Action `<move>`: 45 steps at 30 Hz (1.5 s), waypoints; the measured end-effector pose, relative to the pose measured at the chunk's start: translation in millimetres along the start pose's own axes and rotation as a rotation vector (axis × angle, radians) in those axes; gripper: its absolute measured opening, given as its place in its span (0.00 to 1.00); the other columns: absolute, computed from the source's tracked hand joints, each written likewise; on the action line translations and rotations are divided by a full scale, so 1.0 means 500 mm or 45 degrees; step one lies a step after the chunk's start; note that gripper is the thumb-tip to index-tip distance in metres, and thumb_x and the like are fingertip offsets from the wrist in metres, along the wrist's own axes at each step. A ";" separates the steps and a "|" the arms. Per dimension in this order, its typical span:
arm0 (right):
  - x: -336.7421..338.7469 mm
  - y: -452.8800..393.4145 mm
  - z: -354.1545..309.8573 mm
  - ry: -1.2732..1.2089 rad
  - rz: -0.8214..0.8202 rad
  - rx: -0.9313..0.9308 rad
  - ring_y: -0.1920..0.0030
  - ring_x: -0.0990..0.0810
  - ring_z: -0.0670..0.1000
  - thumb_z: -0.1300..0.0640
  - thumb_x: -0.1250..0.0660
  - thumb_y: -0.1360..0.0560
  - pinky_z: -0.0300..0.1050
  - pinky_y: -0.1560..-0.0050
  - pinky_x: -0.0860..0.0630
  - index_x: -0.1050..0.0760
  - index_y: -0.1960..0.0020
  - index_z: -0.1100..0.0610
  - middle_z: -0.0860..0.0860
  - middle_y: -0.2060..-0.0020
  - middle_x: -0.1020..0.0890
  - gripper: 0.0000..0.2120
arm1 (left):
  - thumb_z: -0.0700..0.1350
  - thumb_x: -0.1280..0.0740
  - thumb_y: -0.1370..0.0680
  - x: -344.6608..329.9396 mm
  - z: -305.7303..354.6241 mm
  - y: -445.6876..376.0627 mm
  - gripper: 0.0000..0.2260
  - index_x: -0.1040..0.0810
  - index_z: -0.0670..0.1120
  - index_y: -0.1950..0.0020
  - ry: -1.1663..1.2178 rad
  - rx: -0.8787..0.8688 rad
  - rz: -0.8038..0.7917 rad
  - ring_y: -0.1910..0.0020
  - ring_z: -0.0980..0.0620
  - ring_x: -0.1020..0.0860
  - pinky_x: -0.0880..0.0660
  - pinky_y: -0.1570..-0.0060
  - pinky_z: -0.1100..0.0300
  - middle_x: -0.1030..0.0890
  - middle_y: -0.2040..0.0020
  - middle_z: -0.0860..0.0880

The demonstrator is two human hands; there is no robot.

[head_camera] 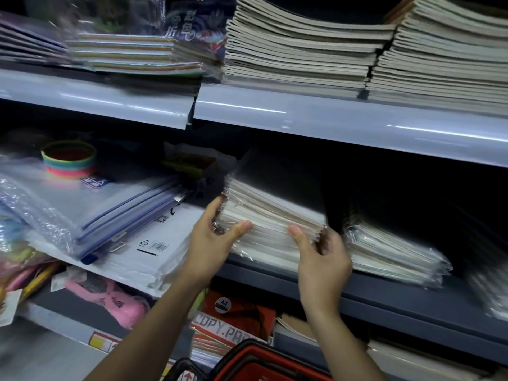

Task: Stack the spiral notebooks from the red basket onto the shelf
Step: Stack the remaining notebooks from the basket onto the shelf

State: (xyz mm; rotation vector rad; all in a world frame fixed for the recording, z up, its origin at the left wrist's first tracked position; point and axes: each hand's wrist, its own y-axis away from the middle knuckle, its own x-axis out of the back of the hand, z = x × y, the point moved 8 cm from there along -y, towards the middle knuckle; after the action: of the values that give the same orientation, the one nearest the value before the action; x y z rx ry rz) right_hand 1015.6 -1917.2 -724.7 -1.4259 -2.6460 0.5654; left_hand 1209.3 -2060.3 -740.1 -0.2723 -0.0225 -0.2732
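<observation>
Both hands are on a stack of notebooks [272, 215] on the shelf [384, 292] at the middle of the frame. The left hand [211, 237] grips the stack's left corner, thumb laid across the front edge and fingers curled round the side. The right hand [324, 257] holds the right front corner, thumb up against the page edges and fingers tucked behind it. The hands are apart, one at each end of the stack's front.

The notebooks are wrapped in clear plastic, and the stack sits tilted, its front edge near the shelf lip. A second pile of notebooks [393, 251] lies just beside it, toward the right of the frame. The red basket [247, 361] shows at the bottom centre, below the hands; what it holds cannot be seen.

This looks like the placing step: the stack is on the shelf and being squared up. The next move probably calls for pushing it back evenly with both hands, so that it lies flat and lines up with the neighbouring pile, then letting go and reaching down to the basket.
</observation>
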 end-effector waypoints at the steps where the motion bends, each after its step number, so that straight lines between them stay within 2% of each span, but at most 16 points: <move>1: -0.001 -0.004 0.004 0.033 -0.056 -0.040 0.47 0.21 0.41 0.46 0.21 0.32 0.39 0.43 0.25 0.21 0.43 0.50 0.40 0.50 0.18 0.21 | 0.59 0.18 0.37 0.000 -0.011 0.002 0.47 0.37 0.59 0.23 -0.040 0.019 -0.035 0.31 0.55 0.25 0.28 0.31 0.47 0.25 0.29 0.57; 3: -0.001 -0.014 0.007 0.135 -0.183 -0.081 0.37 0.27 0.40 0.43 0.24 0.30 0.38 0.36 0.32 0.29 0.30 0.50 0.38 0.40 0.25 0.32 | 0.58 0.15 0.42 -0.003 -0.029 0.005 0.53 0.42 0.63 0.23 -0.149 0.049 -0.138 0.31 0.54 0.25 0.28 0.31 0.46 0.26 0.28 0.55; 5: -0.007 -0.023 0.008 0.178 -0.299 -0.098 0.37 0.26 0.40 0.41 0.26 0.29 0.40 0.33 0.32 0.28 0.31 0.51 0.39 0.38 0.24 0.30 | 0.54 0.14 0.42 -0.005 -0.035 0.003 0.55 0.44 0.64 0.24 -0.256 0.041 -0.230 0.32 0.55 0.24 0.28 0.31 0.47 0.24 0.30 0.55; 8: -0.007 -0.026 0.011 0.176 -0.280 -0.081 0.57 0.23 0.36 0.44 0.27 0.27 0.36 0.48 0.28 0.25 0.56 0.51 0.36 0.61 0.21 0.13 | 0.45 0.15 0.40 -0.001 -0.033 0.005 0.49 0.39 0.59 0.26 -0.323 0.010 -0.185 0.40 0.60 0.20 0.24 0.35 0.52 0.19 0.38 0.58; 11: 0.000 -0.019 0.006 0.121 -0.200 -0.016 0.71 0.35 0.41 0.45 0.28 0.26 0.38 0.66 0.36 0.38 0.68 0.53 0.42 0.74 0.34 0.23 | 0.42 0.16 0.39 -0.003 -0.020 0.020 0.43 0.35 0.59 0.31 -0.328 -0.011 -0.116 0.48 0.72 0.22 0.25 0.46 0.72 0.20 0.46 0.63; 15: -0.003 -0.009 0.023 0.268 -0.336 -0.081 0.61 0.27 0.40 0.38 0.28 0.28 0.41 0.55 0.29 0.30 0.57 0.51 0.42 0.62 0.25 0.19 | 0.45 0.16 0.37 0.005 -0.015 0.036 0.40 0.33 0.56 0.31 -0.351 -0.037 -0.046 0.48 0.71 0.21 0.25 0.46 0.70 0.18 0.49 0.63; 17: -0.005 -0.003 0.034 0.459 -0.477 -0.161 0.41 0.26 0.43 0.36 0.24 0.34 0.44 0.39 0.27 0.31 0.34 0.50 0.42 0.41 0.25 0.35 | 0.45 0.17 0.37 0.005 -0.012 0.042 0.40 0.33 0.53 0.30 -0.355 -0.046 -0.058 0.48 0.72 0.22 0.27 0.50 0.74 0.19 0.48 0.63; 19: -0.002 -0.005 0.035 0.571 -0.537 -0.200 0.35 0.26 0.48 0.38 0.21 0.38 0.48 0.34 0.27 0.38 0.27 0.51 0.45 0.35 0.27 0.47 | 0.43 0.17 0.37 -0.001 -0.010 0.046 0.42 0.35 0.51 0.29 -0.331 -0.061 -0.116 0.46 0.71 0.22 0.28 0.50 0.76 0.19 0.45 0.61; 22: 0.004 -0.009 0.032 0.674 -0.562 -0.177 0.39 0.21 0.50 0.47 0.17 0.38 0.49 0.39 0.24 0.37 0.31 0.50 0.48 0.39 0.21 0.43 | 0.46 0.19 0.33 -0.001 -0.007 0.044 0.40 0.36 0.53 0.28 -0.256 -0.056 -0.163 0.42 0.65 0.21 0.25 0.41 0.66 0.19 0.40 0.58; 24: 0.006 -0.009 0.032 0.730 -0.574 -0.157 0.41 0.21 0.50 0.49 0.17 0.37 0.46 0.42 0.24 0.37 0.32 0.50 0.49 0.40 0.21 0.41 | 0.49 0.23 0.27 0.005 -0.010 0.038 0.30 0.33 0.54 0.30 -0.174 -0.043 -0.139 0.40 0.60 0.20 0.25 0.35 0.53 0.18 0.39 0.56; 27: 0.009 -0.007 0.034 0.766 -0.579 -0.112 0.42 0.21 0.51 0.48 0.17 0.37 0.48 0.43 0.24 0.37 0.33 0.50 0.49 0.41 0.21 0.40 | 0.48 0.26 0.27 0.017 -0.010 0.030 0.20 0.25 0.50 0.36 -0.058 -0.035 -0.005 0.43 0.52 0.17 0.24 0.37 0.44 0.14 0.44 0.51; 31: 0.021 -0.003 0.042 0.806 -0.543 -0.091 0.38 0.24 0.52 0.44 0.18 0.38 0.51 0.39 0.24 0.40 0.29 0.52 0.49 0.36 0.23 0.46 | 0.44 0.23 0.29 0.009 -0.015 0.023 0.19 0.20 0.47 0.39 0.024 -0.004 0.098 0.46 0.51 0.16 0.21 0.41 0.53 0.13 0.49 0.51; 35: 0.021 0.000 0.041 0.784 -0.452 -0.091 0.39 0.24 0.53 0.43 0.18 0.39 0.52 0.40 0.24 0.37 0.33 0.51 0.50 0.39 0.23 0.43 | 0.52 0.25 0.27 0.002 -0.005 0.019 0.21 0.23 0.58 0.35 -0.143 0.002 0.113 0.61 0.65 0.20 0.26 0.57 0.73 0.16 0.62 0.58; 39: 0.020 0.021 0.033 0.802 -0.361 -0.051 0.38 0.24 0.55 0.42 0.19 0.37 0.56 0.39 0.24 0.36 0.33 0.51 0.53 0.39 0.23 0.41 | 0.61 0.28 0.28 -0.001 -0.005 0.017 0.30 0.27 0.55 0.28 -0.276 0.001 0.064 0.40 0.60 0.22 0.26 0.37 0.61 0.19 0.41 0.59; 43: 0.020 0.023 0.031 0.848 -0.411 -0.016 0.39 0.23 0.55 0.41 0.20 0.37 0.57 0.40 0.22 0.38 0.33 0.52 0.53 0.39 0.22 0.42 | 0.49 0.22 0.29 -0.011 -0.015 0.022 0.34 0.32 0.59 0.26 -0.307 0.036 -0.153 0.41 0.59 0.20 0.24 0.39 0.59 0.21 0.36 0.60; 45: 0.024 0.018 0.036 0.858 -0.481 -0.052 0.41 0.23 0.54 0.41 0.19 0.37 0.55 0.41 0.22 0.38 0.35 0.50 0.50 0.40 0.22 0.40 | 0.42 0.18 0.34 -0.015 -0.018 0.023 0.38 0.32 0.61 0.30 -0.369 0.032 -0.228 0.45 0.61 0.18 0.22 0.42 0.60 0.18 0.41 0.59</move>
State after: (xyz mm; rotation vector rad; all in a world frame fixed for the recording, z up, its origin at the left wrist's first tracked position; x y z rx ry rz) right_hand 1011.6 -1908.1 -746.0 -0.8656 -2.2725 -0.0176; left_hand 1205.1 -2050.0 -752.3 -0.2832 -0.3375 -0.4092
